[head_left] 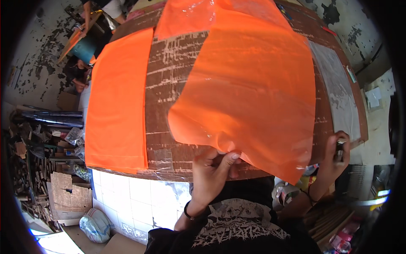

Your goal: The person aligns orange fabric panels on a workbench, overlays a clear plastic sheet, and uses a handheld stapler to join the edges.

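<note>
My left hand (213,171) pinches the near edge of a thin, slightly see-through orange sheet (253,89) between thumb and fingers. That edge is lifted and curled, and the sheet spreads away across the brown worktable (167,80). My right hand (337,156) is at the table's right near edge, apart from the sheet. Its fingers are closed round a small dark, shiny metal object (339,149), mostly hidden, whose kind I cannot make out. A neat flat stack of orange sheets (118,101) lies on the left of the table.
A clear plastic strip (338,89) lies along the table's right side. More orange sheeting (186,17) covers the far end. Beyond the far left corner, other people are near a teal drum (84,48). Scrap wood and cardboard (69,192) are piled at left, beside a tied sack (95,225).
</note>
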Tool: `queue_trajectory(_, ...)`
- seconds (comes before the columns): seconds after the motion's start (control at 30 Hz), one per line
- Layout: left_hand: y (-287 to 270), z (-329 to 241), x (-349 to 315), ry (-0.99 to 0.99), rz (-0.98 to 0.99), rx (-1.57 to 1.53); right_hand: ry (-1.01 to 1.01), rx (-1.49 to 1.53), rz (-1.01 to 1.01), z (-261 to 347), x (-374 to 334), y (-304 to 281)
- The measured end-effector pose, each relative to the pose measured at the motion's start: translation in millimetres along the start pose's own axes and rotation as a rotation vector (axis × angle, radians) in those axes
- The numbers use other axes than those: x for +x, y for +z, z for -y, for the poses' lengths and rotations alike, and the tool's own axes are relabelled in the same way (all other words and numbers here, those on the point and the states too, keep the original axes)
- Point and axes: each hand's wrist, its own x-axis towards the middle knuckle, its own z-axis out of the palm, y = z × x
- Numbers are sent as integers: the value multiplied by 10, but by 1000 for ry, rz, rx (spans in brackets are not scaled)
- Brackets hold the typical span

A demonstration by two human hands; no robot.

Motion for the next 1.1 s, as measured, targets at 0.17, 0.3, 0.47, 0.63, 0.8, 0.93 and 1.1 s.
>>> queue_trajectory(0.17,-101,48,-13,87,-2,-69,-387,131,821,728,-139,474)
queue_trajectory(0.3,-86,-43,-81,64,39,-156,-478,115,874,623,-232,687)
queue_trajectory(0.47,-99,19,-125,66,26,-196,-495,101,912,604,-305,703)
queue_trajectory(0.63,-126,31,-115,159,30,-160,-489,124,957,590,-322,732)
queue_trajectory(0.8,-175,84,-110,126,83,-216,-462,140,947,594,-334,772)
queue_trajectory(0.93,-220,101,-103,66,108,-237,-440,168,931,577,-359,807)
queue_trajectory(1.1,-199,71,-94,42,110,-294,-347,173,949,577,-371,833)
